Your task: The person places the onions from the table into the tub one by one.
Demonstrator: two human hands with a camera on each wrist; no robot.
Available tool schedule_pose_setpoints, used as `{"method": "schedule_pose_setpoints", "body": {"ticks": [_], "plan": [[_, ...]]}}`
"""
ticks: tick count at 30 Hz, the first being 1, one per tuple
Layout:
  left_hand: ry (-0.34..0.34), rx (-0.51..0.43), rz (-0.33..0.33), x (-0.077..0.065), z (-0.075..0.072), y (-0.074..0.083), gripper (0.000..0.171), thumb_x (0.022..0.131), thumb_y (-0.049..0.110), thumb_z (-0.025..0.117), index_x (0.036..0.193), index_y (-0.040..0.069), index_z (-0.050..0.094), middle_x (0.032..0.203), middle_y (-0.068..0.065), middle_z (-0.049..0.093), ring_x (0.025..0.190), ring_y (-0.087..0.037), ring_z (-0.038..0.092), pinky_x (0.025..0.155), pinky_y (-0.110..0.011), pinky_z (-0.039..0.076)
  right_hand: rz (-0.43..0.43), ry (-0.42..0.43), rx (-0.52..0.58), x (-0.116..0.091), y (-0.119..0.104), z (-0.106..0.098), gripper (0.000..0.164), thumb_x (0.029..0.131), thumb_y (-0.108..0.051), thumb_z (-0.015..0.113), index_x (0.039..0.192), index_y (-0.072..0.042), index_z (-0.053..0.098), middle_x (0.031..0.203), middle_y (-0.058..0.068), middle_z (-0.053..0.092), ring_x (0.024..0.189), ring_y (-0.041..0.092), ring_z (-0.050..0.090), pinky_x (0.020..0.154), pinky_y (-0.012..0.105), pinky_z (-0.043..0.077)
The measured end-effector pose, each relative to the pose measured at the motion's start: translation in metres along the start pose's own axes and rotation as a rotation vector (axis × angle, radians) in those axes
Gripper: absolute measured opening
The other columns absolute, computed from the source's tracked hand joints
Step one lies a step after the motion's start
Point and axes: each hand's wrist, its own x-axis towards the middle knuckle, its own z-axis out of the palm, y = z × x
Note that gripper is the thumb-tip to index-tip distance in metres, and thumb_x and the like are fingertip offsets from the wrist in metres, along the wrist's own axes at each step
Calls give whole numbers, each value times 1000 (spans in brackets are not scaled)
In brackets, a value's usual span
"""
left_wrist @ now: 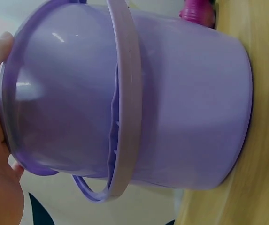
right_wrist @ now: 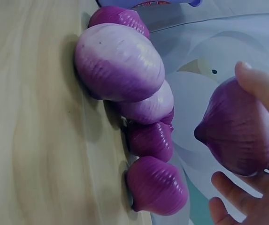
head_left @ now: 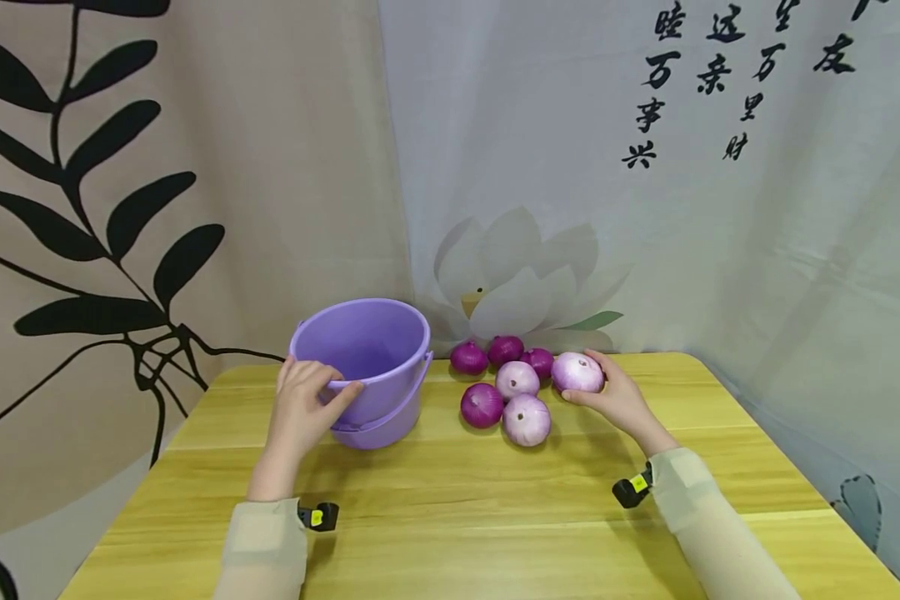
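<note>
A purple bucket (head_left: pixel 378 408) stands upright on the table, its handle (left_wrist: pixel 129 103) hanging down against the side. My left hand (head_left: pixel 303 400) grips its near left rim, thumb on the outside. In my right hand (head_left: pixel 611 396) is a pale purple onion (head_left: pixel 577 372), pinched between thumb and fingers; the right wrist view shows this onion (right_wrist: pixel 240 126) raised off the tabletop, its pointed end toward the others. Beside it sits a cluster of several onions: dark ones such as the front left onion (head_left: pixel 482 406), and two paler ones, the nearer pale onion (head_left: pixel 527 419) at the front.
The wooden table (head_left: pixel 450 517) reaches back to a printed cloth (head_left: pixel 300 167) with leaves, a lotus and black characters. The onion cluster lies just right of the bucket, near the table's back edge. A small black device is strapped at each wrist.
</note>
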Motion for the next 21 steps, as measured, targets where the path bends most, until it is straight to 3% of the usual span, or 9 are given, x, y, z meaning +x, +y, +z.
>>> {"method": "schedule_pose_setpoints", "body": {"ticks": [21], "plan": [[-3,-3,4,-1,1,-3,22,79,25,78,76,14,60,75,3,58,86,-23,53,109,-61,17,-5,3,4,8,-14,-5,90,77,-34,82,146,-1,34,141,26,43,125,42,46,102,56,38]]}}
